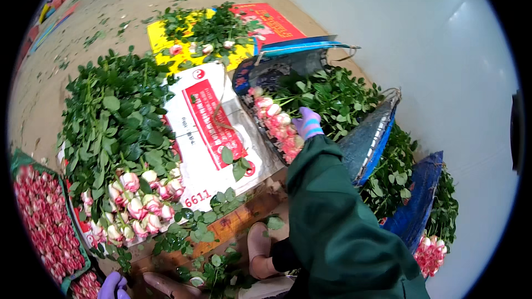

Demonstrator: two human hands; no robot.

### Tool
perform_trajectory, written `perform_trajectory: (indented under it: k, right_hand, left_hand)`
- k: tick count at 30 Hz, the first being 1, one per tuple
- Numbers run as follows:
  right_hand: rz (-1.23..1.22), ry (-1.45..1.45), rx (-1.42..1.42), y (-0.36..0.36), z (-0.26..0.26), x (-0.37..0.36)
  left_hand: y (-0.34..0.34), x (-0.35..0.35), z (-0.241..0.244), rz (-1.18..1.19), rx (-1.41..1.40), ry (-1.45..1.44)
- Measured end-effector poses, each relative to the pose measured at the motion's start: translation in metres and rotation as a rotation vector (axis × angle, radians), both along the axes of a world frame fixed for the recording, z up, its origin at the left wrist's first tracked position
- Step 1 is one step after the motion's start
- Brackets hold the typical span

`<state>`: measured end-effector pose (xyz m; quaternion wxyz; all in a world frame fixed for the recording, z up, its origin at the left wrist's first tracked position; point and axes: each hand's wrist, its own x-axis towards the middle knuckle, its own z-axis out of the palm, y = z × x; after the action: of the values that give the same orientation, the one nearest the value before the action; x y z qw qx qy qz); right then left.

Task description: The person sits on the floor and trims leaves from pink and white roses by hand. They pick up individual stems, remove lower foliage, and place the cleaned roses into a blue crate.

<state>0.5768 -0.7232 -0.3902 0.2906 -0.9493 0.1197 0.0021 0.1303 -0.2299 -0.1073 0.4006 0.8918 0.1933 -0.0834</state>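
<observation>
My right hand (308, 123), in a purple glove with pale blue stripes at the wrist, reaches among the rose stems just behind a row of pink and white rose heads (275, 117). These roses, with dense green leaves (332, 99), lie in an opened dark sheet wrap with blue edges (370, 133). Whether the fingers grip a stem is hidden. At the bottom left edge my left hand (113, 285), in a purple glove, shows only in part with fingers curled. What it may hold cannot be seen.
Left lies a large pile of leafy roses (120, 133) on a white printed woven sack (208, 120). Red-pink roses fill a green-edged container (50, 220) farther left. Yellow sheeting (156, 35) carries cut greenery. A blue wrap (419, 199) stands right; loose leaves litter the floor by my shoes (258, 241).
</observation>
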Motion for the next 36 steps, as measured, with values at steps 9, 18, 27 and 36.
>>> perform_trajectory:
  k: [9,18,27,36]
  right_hand:
    - [-0.674,-0.19,0.471,0.042,0.04,-0.001]
    - [0.467,0.246,1.025,0.205,0.169,-0.096]
    - [0.88,0.041,0.401,0.439,0.11,-0.179]
    - [0.675,0.161,-0.069,0.535,0.079,-0.173]
  left_hand:
    - [-0.019,-0.013,0.015,-0.023,-0.079,-0.078]
    - [0.061,-0.021,0.017,0.334,-0.398,-0.374]
    - [0.174,0.061,-0.129,0.612,-0.68,-0.037]
    - [0.107,0.088,-0.23,0.314,0.105,0.045]
